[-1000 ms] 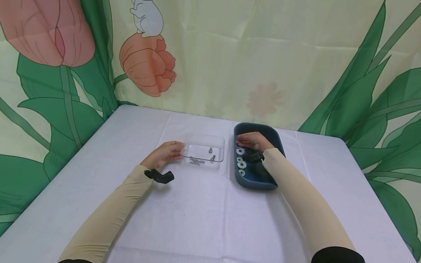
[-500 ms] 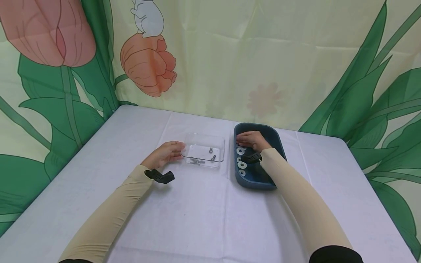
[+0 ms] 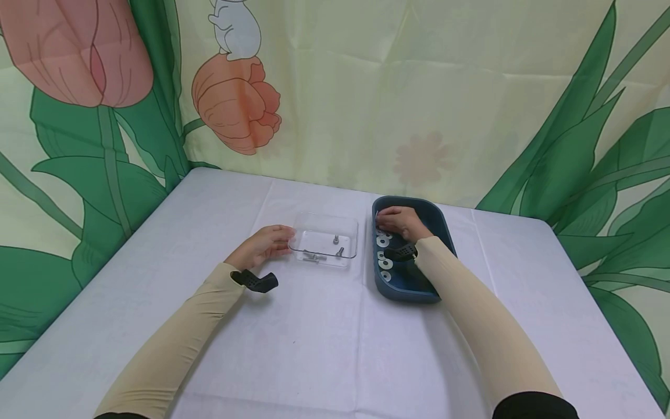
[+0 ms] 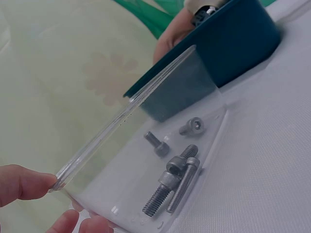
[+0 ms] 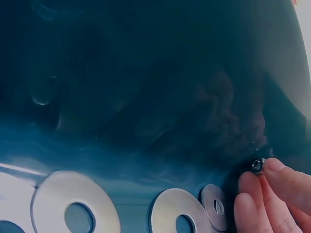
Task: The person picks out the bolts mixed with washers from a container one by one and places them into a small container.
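Observation:
My left hand [image 3: 264, 243] holds the left side of a clear plastic box [image 3: 346, 233], with the thumb on its rim and other fingers lower against its wall. Several socket head screws [image 4: 170, 179] lie inside the box. My right hand [image 3: 402, 222] reaches into a dark blue tray [image 3: 410, 294] beside the box. Its thumb and fingers pinch a small shiny metal fastener [image 5: 258, 165], too small to tell whether nut or screw. Several flat washers [image 5: 75, 204] lie along the tray's left side, close to that hand.
A white cloth [image 3: 293, 349] covers the table. The blue tray stands near the table's far edge, right of the box. Behind hangs a printed curtain [image 3: 335, 105] with tulips and leaves. Each wrist wears a black camera mount [image 3: 256, 281].
My right hand has shifted very slightly within the tray and risen a little, uncovering more of the washers. My left hand and the clear box stay in place.

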### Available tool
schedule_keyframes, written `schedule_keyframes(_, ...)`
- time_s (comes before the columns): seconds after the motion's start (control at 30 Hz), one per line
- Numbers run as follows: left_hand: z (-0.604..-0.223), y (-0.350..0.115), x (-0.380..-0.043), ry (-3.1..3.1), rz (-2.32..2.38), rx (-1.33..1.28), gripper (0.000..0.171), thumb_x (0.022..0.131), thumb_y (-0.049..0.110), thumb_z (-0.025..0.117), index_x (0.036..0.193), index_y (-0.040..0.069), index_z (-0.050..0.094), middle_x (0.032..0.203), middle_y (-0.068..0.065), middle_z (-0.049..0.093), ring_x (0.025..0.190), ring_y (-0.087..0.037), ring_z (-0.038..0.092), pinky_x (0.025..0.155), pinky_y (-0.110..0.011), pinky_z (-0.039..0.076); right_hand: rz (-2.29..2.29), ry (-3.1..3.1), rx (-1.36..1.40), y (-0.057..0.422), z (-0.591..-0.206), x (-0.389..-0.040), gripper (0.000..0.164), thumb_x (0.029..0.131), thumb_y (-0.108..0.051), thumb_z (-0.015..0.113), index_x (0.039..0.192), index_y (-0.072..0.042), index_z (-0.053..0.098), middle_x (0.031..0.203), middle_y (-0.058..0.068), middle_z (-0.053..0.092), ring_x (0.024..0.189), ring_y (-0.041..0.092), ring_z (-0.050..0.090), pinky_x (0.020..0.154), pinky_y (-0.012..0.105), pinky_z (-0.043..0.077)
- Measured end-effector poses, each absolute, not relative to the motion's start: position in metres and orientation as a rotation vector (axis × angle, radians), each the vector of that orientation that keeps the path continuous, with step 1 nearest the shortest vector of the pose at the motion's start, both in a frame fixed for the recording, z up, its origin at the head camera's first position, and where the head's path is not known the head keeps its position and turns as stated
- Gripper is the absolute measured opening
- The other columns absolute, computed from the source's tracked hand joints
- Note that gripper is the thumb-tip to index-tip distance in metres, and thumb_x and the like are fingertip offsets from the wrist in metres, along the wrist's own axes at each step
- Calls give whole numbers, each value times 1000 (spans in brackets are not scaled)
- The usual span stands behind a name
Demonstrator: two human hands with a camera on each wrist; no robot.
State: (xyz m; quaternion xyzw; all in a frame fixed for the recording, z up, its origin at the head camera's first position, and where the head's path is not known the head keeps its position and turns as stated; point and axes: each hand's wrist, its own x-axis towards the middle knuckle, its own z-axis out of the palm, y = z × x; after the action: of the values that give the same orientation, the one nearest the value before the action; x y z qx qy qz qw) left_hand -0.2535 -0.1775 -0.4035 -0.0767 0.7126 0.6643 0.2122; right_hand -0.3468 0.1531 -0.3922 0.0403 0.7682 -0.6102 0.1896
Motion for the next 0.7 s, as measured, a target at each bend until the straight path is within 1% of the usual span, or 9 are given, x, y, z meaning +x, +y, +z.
schedule_keyframes(0.13, -404, -178, -254, 1988, 1842, -204, 42, 95, 19, 54, 131, -1, 44, 106, -3, 55, 76, -4, 57, 71, -14, 52, -1767, 2124, 127, 153, -392, -347, 38, 89, -1, 59, 126, 5, 52, 77, -9, 67, 76, 6, 67, 84, 25, 55)
schedule_keyframes(0.27, -405, -178, -255, 1989, 1841, -192, 42, 95, 19, 55, 130, -1, 44, 106, -3, 55, 77, -5, 57, 72, -14, 53, -1819, 2071, 165, 152, -392, -348, 42, 90, 0, 58, 131, 5, 49, 75, -10, 66, 73, 4, 66, 89, 28, 52)
schedule_keyframes(0.47, -405, -178, -255, 1986, 1842, -198, 43, 95, 19, 55, 131, -1, 43, 107, -4, 54, 76, -5, 57, 72, -15, 53, -1801, 2086, 193, 151, -393, -349, 41, 91, -7, 59, 131, 1, 52, 79, -11, 65, 77, 3, 65, 98, 31, 47)
schedule_keyframes(0.57, -405, -177, -255, 1984, 1845, -204, 43, 95, 18, 54, 132, -1, 43, 107, -4, 54, 75, -4, 57, 71, -14, 53, -1781, 2114, 178, 151, -394, -350, 41, 92, -10, 59, 131, 1, 52, 83, -10, 64, 79, 3, 64, 100, 32, 46)
schedule_keyframes(0.7, -405, -177, -255, 1983, 1847, -204, 45, 95, 19, 54, 133, -2, 42, 108, -4, 54, 75, -4, 57, 72, -14, 52, -1772, 2131, 145, 151, -394, -351, 41, 91, -10, 60, 130, 2, 53, 85, -10, 64, 80, 3, 64, 100, 33, 46)
